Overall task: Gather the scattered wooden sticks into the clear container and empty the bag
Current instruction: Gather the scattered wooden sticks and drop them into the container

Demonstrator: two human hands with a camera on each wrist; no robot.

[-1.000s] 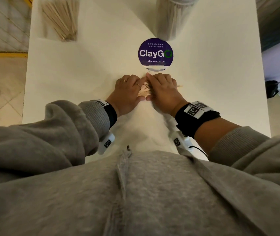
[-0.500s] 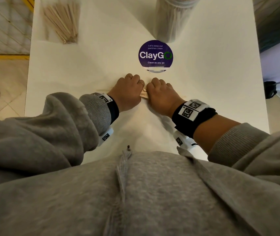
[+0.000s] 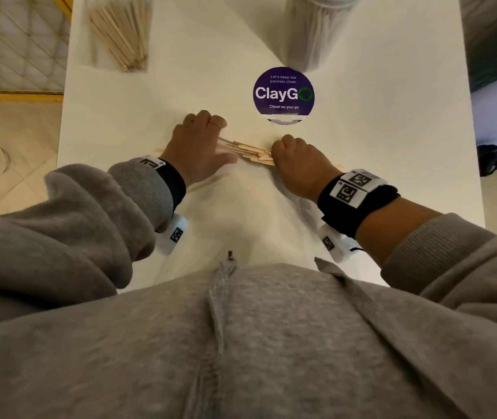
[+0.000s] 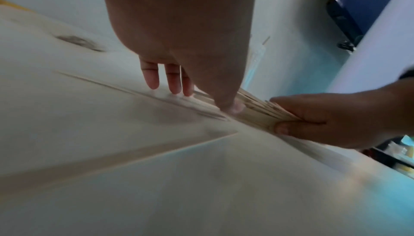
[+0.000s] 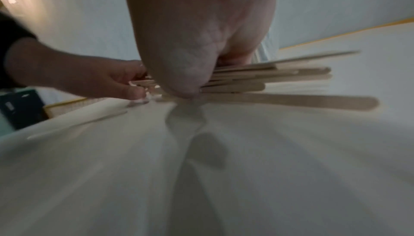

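While the right hand (image 3: 300, 167) pinches a bundle of wooden sticks (image 3: 253, 152) against the white table (image 3: 392, 146), thumb underneath and fingers curled over the top, the left hand (image 3: 198, 146) lies beside it with fingers straight and spread, pressing down on the loose ends of the same bundle. From where I stand the two hands are a little apart, with the bare stretch of sticks showing between them. One stray stick (image 3: 207, 182) lies on the table just beside the left wrist, outside the bundle, and the left wrist view shows another thin one running off under the left fingers (image 4: 152, 78).

As for progress, I'd say the job is partly done at best. The clear container (image 3: 313, 28) stands at the far edge of the table, beyond the round purple sticker (image 3: 283, 92), well apart from the hands. It looks to me as though it already holds some sticks, though its top is cut off and I can't be sure how many. The bag (image 3: 120, 31) sits at the far left corner with a good fan of sticks inside it, so emptying it appears not yet begun. What seems left, then: square up this handful, pick up the strays, carry the lot to the container, and then deal with the bag.
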